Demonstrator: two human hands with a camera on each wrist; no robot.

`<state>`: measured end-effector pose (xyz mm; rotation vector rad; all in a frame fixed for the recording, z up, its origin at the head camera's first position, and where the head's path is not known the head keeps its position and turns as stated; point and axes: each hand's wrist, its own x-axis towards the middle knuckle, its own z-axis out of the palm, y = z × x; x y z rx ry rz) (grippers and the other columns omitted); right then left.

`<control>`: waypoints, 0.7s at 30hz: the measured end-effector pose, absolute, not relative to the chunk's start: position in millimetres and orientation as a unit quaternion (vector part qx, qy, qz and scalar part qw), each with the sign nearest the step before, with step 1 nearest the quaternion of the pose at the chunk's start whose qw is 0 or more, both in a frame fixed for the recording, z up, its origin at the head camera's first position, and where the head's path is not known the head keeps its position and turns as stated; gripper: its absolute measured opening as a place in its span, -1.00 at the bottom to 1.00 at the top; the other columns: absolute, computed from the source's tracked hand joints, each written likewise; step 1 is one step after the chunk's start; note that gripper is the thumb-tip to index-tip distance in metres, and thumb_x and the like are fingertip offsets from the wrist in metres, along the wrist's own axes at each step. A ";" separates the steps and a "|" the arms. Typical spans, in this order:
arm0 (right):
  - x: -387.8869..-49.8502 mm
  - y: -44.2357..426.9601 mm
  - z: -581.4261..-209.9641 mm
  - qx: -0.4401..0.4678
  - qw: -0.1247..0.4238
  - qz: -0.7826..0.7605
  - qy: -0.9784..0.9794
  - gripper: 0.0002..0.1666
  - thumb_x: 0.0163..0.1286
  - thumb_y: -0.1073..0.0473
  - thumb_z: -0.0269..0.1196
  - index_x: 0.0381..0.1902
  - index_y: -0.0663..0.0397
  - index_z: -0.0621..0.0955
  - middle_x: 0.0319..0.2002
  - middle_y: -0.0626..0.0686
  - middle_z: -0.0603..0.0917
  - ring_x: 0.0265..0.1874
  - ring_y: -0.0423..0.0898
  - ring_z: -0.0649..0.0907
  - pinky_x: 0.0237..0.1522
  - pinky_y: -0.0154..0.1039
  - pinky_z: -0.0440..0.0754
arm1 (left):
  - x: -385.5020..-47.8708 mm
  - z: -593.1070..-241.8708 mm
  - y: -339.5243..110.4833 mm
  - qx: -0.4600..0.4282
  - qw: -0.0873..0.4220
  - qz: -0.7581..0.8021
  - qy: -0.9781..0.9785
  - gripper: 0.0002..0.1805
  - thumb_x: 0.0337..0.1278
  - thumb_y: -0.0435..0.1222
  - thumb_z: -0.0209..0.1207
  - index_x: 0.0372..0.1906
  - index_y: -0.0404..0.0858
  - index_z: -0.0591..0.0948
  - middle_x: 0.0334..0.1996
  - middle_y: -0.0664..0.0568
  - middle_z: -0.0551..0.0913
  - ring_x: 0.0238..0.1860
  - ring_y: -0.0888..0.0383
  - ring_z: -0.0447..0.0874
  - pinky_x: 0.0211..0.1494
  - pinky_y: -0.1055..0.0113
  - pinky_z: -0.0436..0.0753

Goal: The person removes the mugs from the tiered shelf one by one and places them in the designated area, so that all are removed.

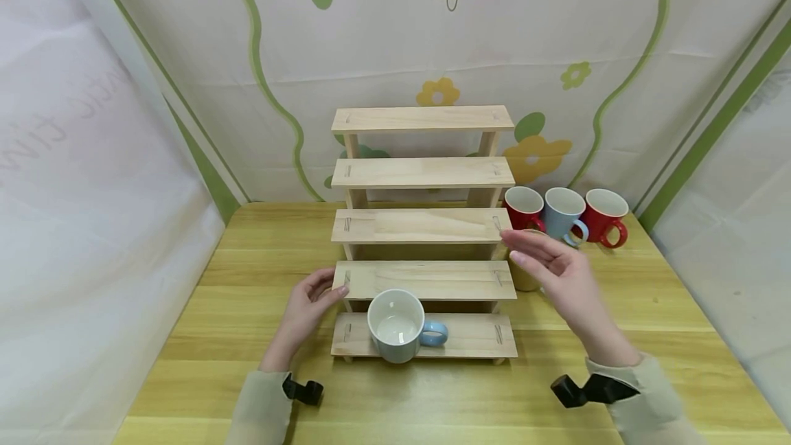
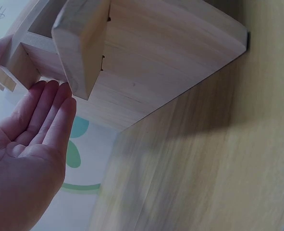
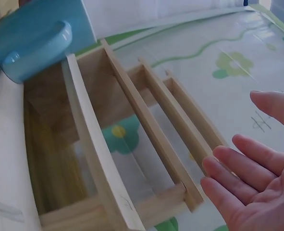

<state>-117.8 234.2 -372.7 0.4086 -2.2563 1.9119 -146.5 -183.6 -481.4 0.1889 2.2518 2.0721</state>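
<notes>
A stepped wooden display rack [image 1: 426, 226] stands on the table, its boards rising toward the back. On its lowest board sits an upright light-blue mug [image 1: 397, 328], white inside, handle pointing right; the right wrist view also shows this blue mug [image 3: 41, 43]. My left hand [image 1: 314, 301] holds the left end of the second board from the bottom, thumb on top and fingers at the side. In the left wrist view, the fingertips of that hand [image 2: 36, 139] reach the board's end. My right hand [image 1: 559, 277] is spread beside the rack's right side, holding nothing.
At the back right stand a red mug [image 1: 524, 203], a blue mug [image 1: 564, 211] and another red mug [image 1: 604, 215]. A tan mug [image 1: 524, 279] is partly hidden behind my right hand. White patterned cloth [image 1: 383, 40] surrounds the wooden table [image 1: 259, 259].
</notes>
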 end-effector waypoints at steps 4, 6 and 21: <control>-116.3 223.5 -375.5 0.158 0.052 0.626 -0.762 -0.58 0.49 0.29 0.28 0.27 0.22 0.60 0.19 0.13 0.66 0.18 -0.01 0.64 0.12 -0.30 0.63 | -146.9 -481.4 -183.6 0.064 0.036 0.676 0.733 -0.45 0.30 -0.32 0.35 0.30 -0.45 0.49 0.24 -0.26 0.52 0.28 -0.10 0.48 0.26 0.40 0.55; -115.4 218.7 -377.2 0.169 0.039 0.621 -0.765 -0.59 0.48 0.29 0.29 0.25 0.19 0.62 0.18 0.09 0.67 0.15 -0.01 0.65 0.11 -0.29 0.65 | -147.0 -481.0 -183.4 0.065 0.035 0.676 0.734 -0.45 0.31 -0.31 0.35 0.30 -0.46 0.49 0.24 -0.26 0.52 0.29 -0.10 0.48 0.26 0.40 0.55; -104.1 191.1 -397.6 0.229 -0.054 0.649 -0.723 -0.59 0.41 0.39 0.32 0.20 0.30 0.63 0.15 0.25 0.66 0.09 0.33 0.63 0.07 -0.10 0.69 | -146.5 -480.9 -183.2 0.065 0.035 0.674 0.735 -0.46 0.30 -0.31 0.36 0.28 -0.45 0.50 0.23 -0.25 0.53 0.28 -0.10 0.49 0.26 0.40 0.56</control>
